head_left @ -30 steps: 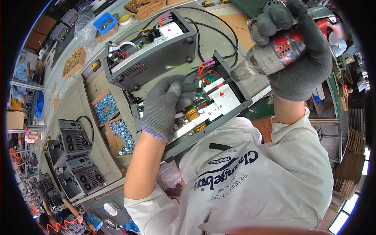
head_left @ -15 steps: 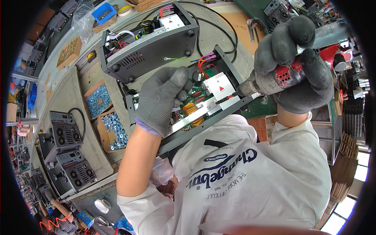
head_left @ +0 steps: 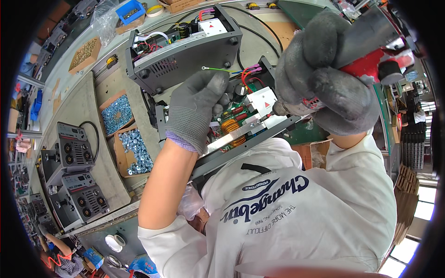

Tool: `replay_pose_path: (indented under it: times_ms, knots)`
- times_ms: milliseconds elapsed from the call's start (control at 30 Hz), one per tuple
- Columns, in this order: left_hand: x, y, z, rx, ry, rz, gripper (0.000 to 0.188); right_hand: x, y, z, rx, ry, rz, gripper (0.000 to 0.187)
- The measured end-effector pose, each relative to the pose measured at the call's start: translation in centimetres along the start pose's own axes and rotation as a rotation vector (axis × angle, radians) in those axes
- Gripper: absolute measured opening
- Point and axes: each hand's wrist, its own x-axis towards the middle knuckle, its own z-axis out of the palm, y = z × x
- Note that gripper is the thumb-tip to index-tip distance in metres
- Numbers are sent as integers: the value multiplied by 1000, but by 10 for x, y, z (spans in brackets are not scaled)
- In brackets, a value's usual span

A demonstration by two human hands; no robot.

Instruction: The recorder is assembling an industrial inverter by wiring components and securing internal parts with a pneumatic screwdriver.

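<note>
In my gloved right hand [head_left: 324, 74] is a power screwdriver [head_left: 364, 67] with a red and grey body, its fingers wrapped around it. The tool's bit end meets the edge of a white plate [head_left: 263, 100] inside an open dark-grey machine housing [head_left: 241, 150] in front of me. A circuit board, an orange-wound coil [head_left: 232, 132] and a silver metal bar [head_left: 227, 140] show within. Over the housing's left part, my gloved left hand [head_left: 197, 109] has its fingers curled together, hiding whatever they hold. A green wire [head_left: 218, 69] with a ring end sticks out by its fingertips.
A second open housing [head_left: 185, 60] stands behind the first. To the left are boxes of bluish screws [head_left: 117, 115] and bolts [head_left: 135, 153], with two finished-looking units [head_left: 83, 197] beyond. Brass-coloured parts [head_left: 85, 54] and a blue bin [head_left: 130, 12] sit farther back. Black cable [head_left: 259, 34] loops behind.
My right hand and the screwdriver have swung left and nearer the camera, the bit end shifting from the housing's right corner to the white plate. My left hand stays curled over the housing.
</note>
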Motion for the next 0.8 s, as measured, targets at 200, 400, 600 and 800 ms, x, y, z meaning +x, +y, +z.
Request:
replay_pose_path:
  times_ms: [200, 400, 600, 800]
  knots:
    - [1, -2, 1, -42, 45, 23, 28, -2, 1, 3, 23, 49, 137, 29]
    - [2, -4, -5, 15, 30, 12, 28, 3, 3, 29, -175, 99, -42, 29]
    - [4, -8, -4, -35, -60, 41, 36, 0, -1, 12, -115, 17, 39, 30]
    - [-4, -9, -4, -5, -134, 58, 41, 11, -6, 13, -334, 74, -70, 31]
